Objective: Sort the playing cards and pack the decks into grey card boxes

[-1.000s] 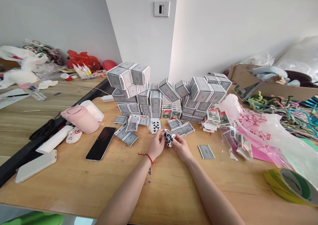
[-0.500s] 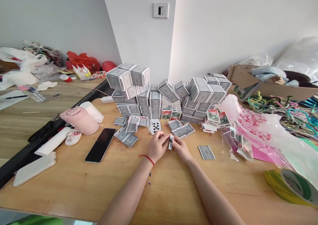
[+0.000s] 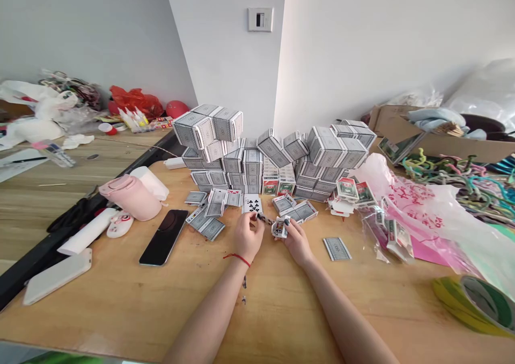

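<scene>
Between the thumb and fingers of my right hand [image 3: 296, 239] is a small folded playing card [image 3: 279, 228], its white and figured face partly showing. My left hand [image 3: 247, 235], with a red string round the wrist, pinches a narrow dark patterned strip [image 3: 265, 220] that reaches towards the card. Whether strip and card are joined, I cannot tell. Just beyond my left hand a ten of clubs [image 3: 252, 202] lies face up. Patterned cards [image 3: 298, 212] lie past my right hand, and a single face-down card [image 3: 337, 249] is to its right. Small scraps [image 3: 243, 300] dot the table beside my left forearm.
Stacked blocks of folded cards [image 3: 251, 166] stand along the back. To the left are a black phone [image 3: 164, 237], a pink cup [image 3: 134, 199] and a white power bank [image 3: 58, 276]. Card boxes [image 3: 347, 190], plastic bags [image 3: 426, 206] and yellow tape [image 3: 454, 299] are on the right.
My hands were together at one small folded piece. Now they have drawn apart, the left one moving left with the dark strip, and the card in my right hand shows more of its face.
</scene>
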